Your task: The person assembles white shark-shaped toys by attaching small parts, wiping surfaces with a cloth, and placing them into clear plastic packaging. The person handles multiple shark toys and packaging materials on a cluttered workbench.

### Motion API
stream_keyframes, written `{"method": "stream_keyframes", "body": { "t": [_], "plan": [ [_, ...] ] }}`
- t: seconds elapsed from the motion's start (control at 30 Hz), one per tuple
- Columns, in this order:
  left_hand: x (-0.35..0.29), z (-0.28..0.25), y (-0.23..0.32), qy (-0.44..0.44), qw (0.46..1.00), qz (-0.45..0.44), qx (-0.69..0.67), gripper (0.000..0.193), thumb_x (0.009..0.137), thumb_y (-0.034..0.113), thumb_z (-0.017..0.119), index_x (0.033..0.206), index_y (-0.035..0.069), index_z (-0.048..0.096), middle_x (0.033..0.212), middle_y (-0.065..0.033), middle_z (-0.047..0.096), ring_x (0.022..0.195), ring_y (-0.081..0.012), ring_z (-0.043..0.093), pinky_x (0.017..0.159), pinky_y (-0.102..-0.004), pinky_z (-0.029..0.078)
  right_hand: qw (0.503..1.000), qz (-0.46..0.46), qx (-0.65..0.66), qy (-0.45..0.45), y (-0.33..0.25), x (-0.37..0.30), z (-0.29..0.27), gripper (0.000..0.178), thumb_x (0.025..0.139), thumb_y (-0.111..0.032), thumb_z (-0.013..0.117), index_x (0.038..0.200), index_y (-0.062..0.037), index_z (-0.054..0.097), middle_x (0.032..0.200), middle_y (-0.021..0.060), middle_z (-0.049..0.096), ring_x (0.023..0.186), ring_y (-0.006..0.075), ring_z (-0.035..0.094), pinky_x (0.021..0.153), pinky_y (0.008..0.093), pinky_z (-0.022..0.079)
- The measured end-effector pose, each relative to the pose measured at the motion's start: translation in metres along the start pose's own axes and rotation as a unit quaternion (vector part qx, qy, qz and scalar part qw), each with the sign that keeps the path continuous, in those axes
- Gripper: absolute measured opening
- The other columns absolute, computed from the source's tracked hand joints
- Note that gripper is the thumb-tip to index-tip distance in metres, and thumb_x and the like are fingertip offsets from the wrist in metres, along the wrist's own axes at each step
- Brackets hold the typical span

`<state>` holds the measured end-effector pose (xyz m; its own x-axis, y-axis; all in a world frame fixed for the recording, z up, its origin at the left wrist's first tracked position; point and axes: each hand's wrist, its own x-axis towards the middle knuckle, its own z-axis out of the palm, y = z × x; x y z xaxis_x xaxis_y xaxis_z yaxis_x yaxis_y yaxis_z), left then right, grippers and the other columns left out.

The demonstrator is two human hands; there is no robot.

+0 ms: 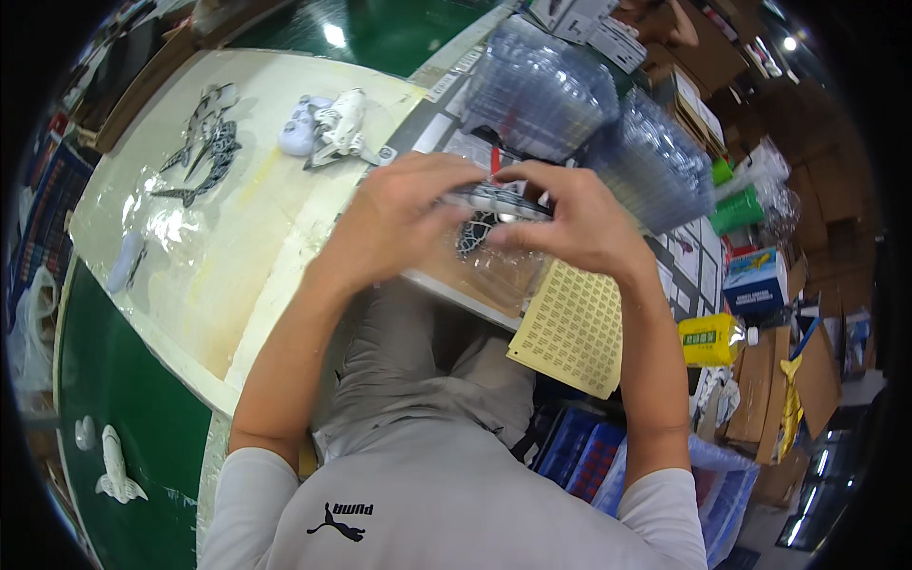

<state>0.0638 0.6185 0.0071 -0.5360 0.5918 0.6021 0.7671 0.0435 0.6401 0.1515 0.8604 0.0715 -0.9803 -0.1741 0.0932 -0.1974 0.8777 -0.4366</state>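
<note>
A toy shark (499,199) with a black-and-white pattern is held level in front of me. My right hand (584,218) grips its right end between thumb and fingers. The curled fingers of my left hand (404,214) are at its other end, slightly blurred and partly hiding it. Just under the toy is a black piece with a white web pattern (472,235); whether it belongs to the toy I cannot tell. A clear plastic tray (503,285) lies below my hands at the table's near edge. To its right is a yellow sheet of small printed labels (575,328).
Stacks of clear plastic trays (541,90) stand beyond my right hand. Patterned toy sharks (214,157), a white toy shuttle (340,123) and a white controller (297,128) lie on the pale table (256,256). At right are a yellow bottle (711,340) and cardboard boxes (760,380).
</note>
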Motion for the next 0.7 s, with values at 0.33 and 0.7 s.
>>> {"method": "stream_keyframes", "body": {
  "t": [0.33, 0.7],
  "plan": [
    [-0.093, -0.034, -0.015, 0.023, 0.987, -0.106, 0.118, 0.059, 0.093, 0.021, 0.079, 0.15, 0.02, 0.063, 0.163, -0.0213, 0.047, 0.143, -0.0412, 0.051, 0.119, -0.0493, 0.043, 0.984, 0.057, -0.05, 0.163, 0.057, -0.055, 0.057, 0.054, 0.085, -0.017, 0.086, 0.132, -0.0002, 0.065, 0.14, 0.0233, 0.061, 0.134, 0.0409, 0.056, 0.116, 0.0475, 0.041],
    [-0.396, -0.374, 0.111, -0.154, 0.468, -0.676, 0.548, 0.071, 0.067, 0.031, 0.094, 0.131, 0.014, 0.067, 0.133, -0.0128, 0.068, 0.125, -0.0354, 0.064, 0.105, -0.048, 0.053, 0.944, 0.171, 0.008, 0.282, 0.097, -0.096, -0.04, 0.036, 0.11, -0.021, 0.062, 0.138, 0.0015, 0.064, 0.134, 0.0146, 0.068, 0.118, 0.0223, 0.066, 0.104, 0.036, 0.052]
  ]
}}
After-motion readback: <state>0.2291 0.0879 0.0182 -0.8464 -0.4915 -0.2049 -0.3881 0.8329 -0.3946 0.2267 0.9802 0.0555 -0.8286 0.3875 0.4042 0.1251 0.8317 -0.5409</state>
